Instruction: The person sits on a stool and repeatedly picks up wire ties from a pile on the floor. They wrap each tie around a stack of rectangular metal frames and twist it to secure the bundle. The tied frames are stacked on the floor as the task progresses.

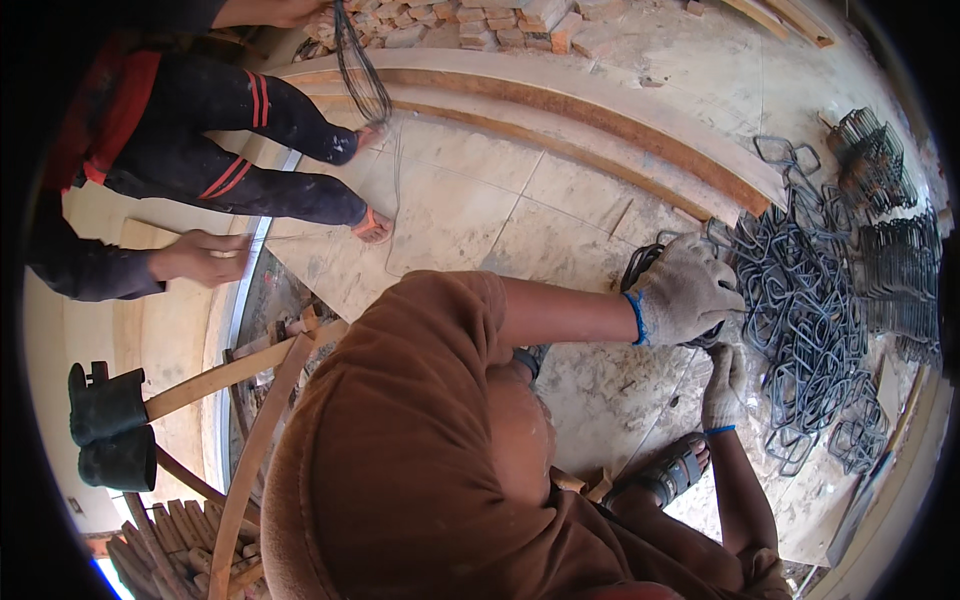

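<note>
My left hand (685, 290), in a pale work glove with a blue cuff, curls over a small bunch of dark bent-steel stirrups (642, 264) close to the floor. The bunch shows on both sides of the glove. Just below it in the view, my right hand (725, 388), gloved too, has its fingers closed and pointing toward the same bunch. What the right fingertips pinch is too small to tell. Beside both hands lies a tangled pile of square steel stirrups (800, 290).
Neatly stacked stirrups (900, 265) stand beyond the pile, with another bundle (872, 165) nearby. Long wooden boards (560, 110) lie across the tiled floor, bricks (500, 25) behind them. At upper left another person (230, 140) handles a wire coil (360, 65). Rubber boots (110, 420) hang by timber.
</note>
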`<act>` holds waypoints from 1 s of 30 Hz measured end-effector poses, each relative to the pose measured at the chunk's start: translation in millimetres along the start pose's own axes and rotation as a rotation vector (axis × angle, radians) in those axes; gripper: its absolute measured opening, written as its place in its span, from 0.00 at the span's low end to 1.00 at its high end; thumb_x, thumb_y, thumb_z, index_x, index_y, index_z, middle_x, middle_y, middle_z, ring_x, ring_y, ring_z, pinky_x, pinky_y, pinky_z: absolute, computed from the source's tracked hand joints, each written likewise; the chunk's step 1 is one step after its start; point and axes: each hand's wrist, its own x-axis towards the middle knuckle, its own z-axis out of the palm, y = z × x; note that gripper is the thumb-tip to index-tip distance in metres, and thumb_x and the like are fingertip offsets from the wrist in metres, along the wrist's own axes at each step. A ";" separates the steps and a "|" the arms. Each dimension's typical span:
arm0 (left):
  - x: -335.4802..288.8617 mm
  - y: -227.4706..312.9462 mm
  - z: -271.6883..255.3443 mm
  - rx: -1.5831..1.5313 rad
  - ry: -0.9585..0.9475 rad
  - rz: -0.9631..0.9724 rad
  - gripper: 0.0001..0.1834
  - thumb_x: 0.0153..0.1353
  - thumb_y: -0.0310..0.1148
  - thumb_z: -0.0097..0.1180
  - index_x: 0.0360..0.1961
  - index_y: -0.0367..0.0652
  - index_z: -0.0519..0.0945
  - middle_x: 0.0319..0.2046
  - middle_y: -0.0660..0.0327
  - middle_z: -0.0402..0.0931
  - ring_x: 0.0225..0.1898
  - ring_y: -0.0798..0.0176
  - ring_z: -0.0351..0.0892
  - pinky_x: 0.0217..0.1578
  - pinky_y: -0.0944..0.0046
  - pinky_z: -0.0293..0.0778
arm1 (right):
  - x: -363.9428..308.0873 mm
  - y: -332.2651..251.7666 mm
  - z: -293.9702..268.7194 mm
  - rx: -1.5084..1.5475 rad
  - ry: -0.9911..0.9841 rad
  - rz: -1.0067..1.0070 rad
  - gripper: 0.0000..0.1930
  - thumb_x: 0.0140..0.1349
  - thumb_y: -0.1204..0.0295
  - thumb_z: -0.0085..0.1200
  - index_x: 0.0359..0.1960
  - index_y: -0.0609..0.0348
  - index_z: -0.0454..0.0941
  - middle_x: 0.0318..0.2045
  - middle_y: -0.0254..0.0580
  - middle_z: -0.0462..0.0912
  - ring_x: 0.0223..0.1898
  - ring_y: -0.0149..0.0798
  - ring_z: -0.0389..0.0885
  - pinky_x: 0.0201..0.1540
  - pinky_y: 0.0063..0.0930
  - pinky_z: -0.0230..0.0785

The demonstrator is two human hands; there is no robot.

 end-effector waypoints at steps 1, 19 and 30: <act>-2.9 -0.6 -2.2 0.001 0.009 0.000 0.13 0.67 0.45 0.60 0.47 0.64 0.94 0.46 0.67 0.89 0.53 0.52 0.84 0.63 0.38 0.67 | 0.6 3.9 0.7 0.038 0.016 0.008 0.21 0.87 0.58 0.47 0.49 0.65 0.84 0.47 0.44 0.90 0.51 0.35 0.85 0.62 0.35 0.75; 16.3 5.5 -5.5 0.051 -0.119 0.066 0.17 0.63 0.35 0.66 0.53 0.53 0.93 0.52 0.61 0.88 0.53 0.50 0.82 0.59 0.46 0.71 | 61.7 -39.3 21.8 0.445 0.325 0.402 0.28 0.82 0.43 0.52 0.32 0.55 0.78 0.21 0.29 0.73 0.18 0.28 0.69 0.20 0.28 0.62; 12.6 5.4 -8.4 0.046 -0.135 0.061 0.16 0.64 0.35 0.66 0.52 0.49 0.93 0.53 0.59 0.88 0.53 0.49 0.83 0.59 0.47 0.72 | 79.2 -41.5 20.7 0.080 0.220 0.205 0.33 0.82 0.44 0.52 0.31 0.64 0.84 0.24 0.37 0.81 0.27 0.31 0.76 0.35 0.32 0.71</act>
